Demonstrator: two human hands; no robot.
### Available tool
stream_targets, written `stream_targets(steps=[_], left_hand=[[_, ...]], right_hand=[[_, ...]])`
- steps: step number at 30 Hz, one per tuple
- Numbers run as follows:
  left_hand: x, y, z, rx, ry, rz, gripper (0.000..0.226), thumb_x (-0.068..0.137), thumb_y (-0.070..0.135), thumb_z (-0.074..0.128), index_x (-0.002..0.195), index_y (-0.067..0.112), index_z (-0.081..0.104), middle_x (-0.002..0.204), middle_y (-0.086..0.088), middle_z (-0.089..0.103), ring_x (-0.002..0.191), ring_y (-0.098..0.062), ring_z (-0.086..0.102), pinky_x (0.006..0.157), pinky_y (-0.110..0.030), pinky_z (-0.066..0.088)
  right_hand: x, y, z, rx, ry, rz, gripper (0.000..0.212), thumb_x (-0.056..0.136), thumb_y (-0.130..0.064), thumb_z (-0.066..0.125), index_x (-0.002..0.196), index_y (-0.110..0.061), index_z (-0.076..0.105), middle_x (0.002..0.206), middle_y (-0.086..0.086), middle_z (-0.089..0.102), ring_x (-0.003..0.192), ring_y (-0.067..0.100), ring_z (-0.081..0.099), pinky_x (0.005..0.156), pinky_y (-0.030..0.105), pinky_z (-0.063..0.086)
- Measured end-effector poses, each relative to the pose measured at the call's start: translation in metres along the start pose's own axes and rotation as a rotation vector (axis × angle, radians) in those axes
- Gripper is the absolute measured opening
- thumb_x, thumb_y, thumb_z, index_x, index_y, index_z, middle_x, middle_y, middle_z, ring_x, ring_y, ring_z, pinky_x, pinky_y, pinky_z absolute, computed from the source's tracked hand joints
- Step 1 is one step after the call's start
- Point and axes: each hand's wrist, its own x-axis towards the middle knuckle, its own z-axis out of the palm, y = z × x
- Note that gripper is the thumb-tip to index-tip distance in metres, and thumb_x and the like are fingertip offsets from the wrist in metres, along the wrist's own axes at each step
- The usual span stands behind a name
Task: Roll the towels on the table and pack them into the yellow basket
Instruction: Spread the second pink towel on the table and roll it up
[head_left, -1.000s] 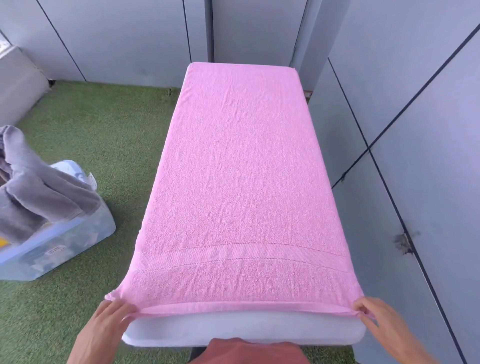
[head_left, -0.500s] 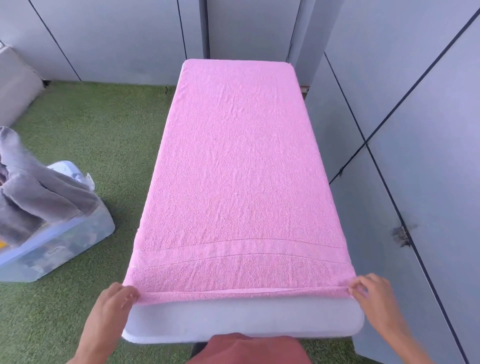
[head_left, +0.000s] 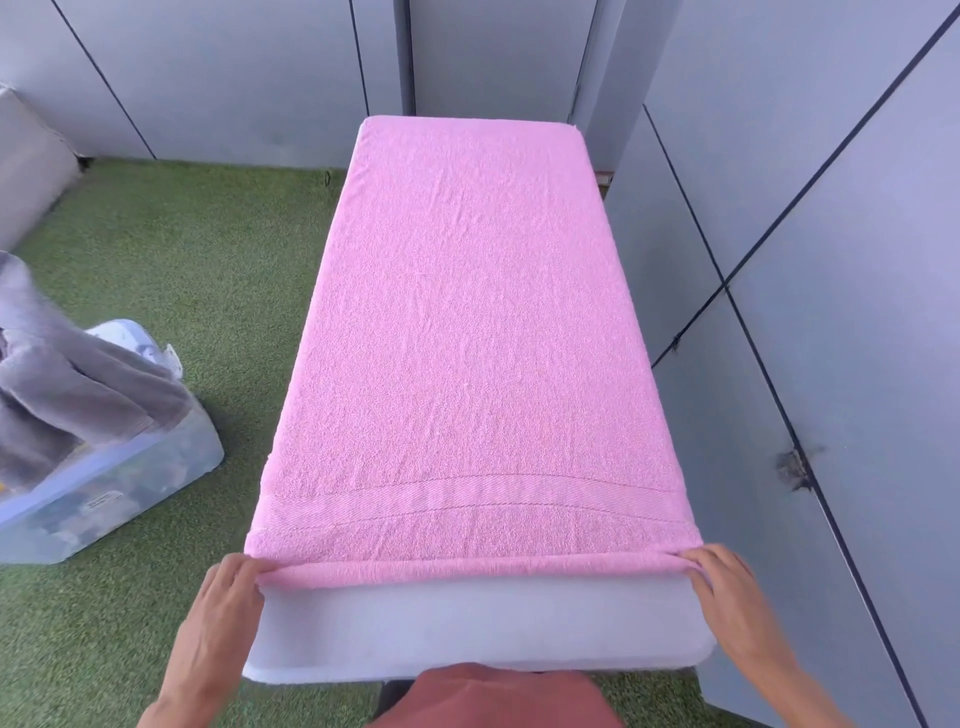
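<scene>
The left hand (head_left: 226, 597) and the right hand (head_left: 727, 597) are held well apart at about 7 and 5 o'clock, each with fingers curled over a near corner of the pink towel (head_left: 467, 338), whose near hem is turned up into a thin first fold between them. The towel is spread flat, lightly creased, with a woven band near the hem, and extends toward 12 o'clock over the white table (head_left: 467, 634). At 9 o'clock, a clear plastic bin (head_left: 119, 493) draped with grey cloth (head_left: 67, 395) is seen on green turf (head_left: 197, 260).
</scene>
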Motion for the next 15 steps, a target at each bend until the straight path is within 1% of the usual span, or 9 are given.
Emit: stream_targets(steps=[2, 4, 6, 8, 9, 10, 11, 13, 15], left_hand=[[0.003, -0.007, -0.004, -0.033, -0.050, -0.005, 0.034, 0.082, -0.011, 0.055, 0.102, 0.014, 0.067, 0.097, 0.003, 0.060, 0.091, -0.020, 0.055, 0.071, -0.037, 0.048], [0.006, -0.015, -0.012, -0.067, -0.143, 0.010, 0.035, 0.084, -0.012, 0.057, 0.092, 0.020, 0.070, 0.092, 0.003, 0.064, 0.083, -0.019, 0.061, 0.069, -0.033, 0.046], [0.013, -0.024, -0.020, -0.122, -0.271, -0.020, 0.039, 0.084, -0.006, 0.061, 0.084, 0.032, 0.067, 0.088, 0.010, 0.066, 0.080, -0.012, 0.064, 0.071, -0.028, 0.047], [0.021, -0.028, -0.024, -0.166, -0.355, -0.095, 0.031, 0.083, 0.000, 0.065, 0.082, 0.031, 0.068, 0.085, 0.012, 0.067, 0.079, -0.007, 0.064, 0.072, -0.026, 0.048], [0.027, -0.028, -0.025, -0.187, -0.351, -0.113, 0.029, 0.082, 0.001, 0.068, 0.082, 0.030, 0.067, 0.084, 0.011, 0.068, 0.077, -0.006, 0.064, 0.071, -0.025, 0.049], [0.033, -0.027, -0.025, -0.206, -0.324, -0.124, 0.029, 0.080, 0.001, 0.070, 0.082, 0.029, 0.064, 0.085, 0.009, 0.067, 0.077, -0.007, 0.063, 0.070, -0.023, 0.049], [0.039, -0.025, -0.026, -0.225, -0.292, -0.138, 0.028, 0.078, 0.001, 0.072, 0.083, 0.026, 0.062, 0.087, 0.006, 0.065, 0.077, -0.009, 0.063, 0.068, -0.021, 0.048], [0.048, -0.021, -0.029, -0.251, -0.287, -0.179, 0.024, 0.075, 0.003, 0.076, 0.084, 0.019, 0.059, 0.089, 0.000, 0.063, 0.078, -0.013, 0.062, 0.067, -0.018, 0.045], [0.053, -0.017, -0.030, -0.261, -0.306, -0.194, 0.021, 0.074, 0.004, 0.077, 0.079, 0.018, 0.062, 0.085, -0.002, 0.065, 0.076, -0.014, 0.062, 0.066, -0.019, 0.043]], right_hand=[[-0.004, 0.010, 0.005, -0.021, -0.010, -0.007, 0.028, 0.081, 0.010, 0.066, 0.098, -0.012, 0.070, 0.088, -0.010, 0.054, 0.086, 0.020, 0.059, 0.080, 0.018, 0.035], [-0.012, 0.021, 0.007, -0.005, -0.062, 0.033, 0.028, 0.078, 0.013, 0.068, 0.092, -0.011, 0.070, 0.084, -0.012, 0.055, 0.082, 0.011, 0.055, 0.079, 0.010, 0.033], [-0.012, 0.028, 0.001, 0.025, -0.120, 0.053, 0.030, 0.079, 0.010, 0.069, 0.090, -0.019, 0.071, 0.081, -0.017, 0.060, 0.083, 0.004, 0.052, 0.076, 0.011, 0.036], [-0.004, 0.024, -0.015, 0.108, -0.221, 0.115, 0.027, 0.084, -0.001, 0.068, 0.088, -0.027, 0.069, 0.081, -0.020, 0.068, 0.083, -0.003, 0.058, 0.073, 0.013, 0.041], [0.002, 0.021, -0.023, 0.150, -0.252, 0.140, 0.026, 0.085, -0.006, 0.069, 0.088, -0.032, 0.068, 0.083, -0.022, 0.070, 0.079, -0.004, 0.062, 0.071, 0.012, 0.043], [0.008, 0.017, -0.030, 0.206, -0.279, 0.166, 0.028, 0.084, -0.011, 0.071, 0.086, -0.038, 0.066, 0.081, -0.018, 0.071, 0.073, -0.001, 0.065, 0.069, 0.014, 0.044], [0.015, 0.015, -0.034, 0.254, -0.287, 0.210, 0.028, 0.081, -0.014, 0.074, 0.083, -0.040, 0.064, 0.077, -0.012, 0.072, 0.069, 0.003, 0.066, 0.069, 0.020, 0.047], [0.023, 0.014, -0.035, 0.351, -0.252, 0.287, 0.029, 0.075, -0.015, 0.079, 0.080, -0.039, 0.064, 0.074, -0.002, 0.072, 0.073, 0.011, 0.068, 0.069, 0.030, 0.053], [0.025, 0.006, -0.034, 0.337, -0.190, 0.317, 0.029, 0.072, -0.011, 0.081, 0.072, -0.036, 0.066, 0.072, 0.000, 0.069, 0.074, 0.016, 0.067, 0.067, 0.031, 0.052]])
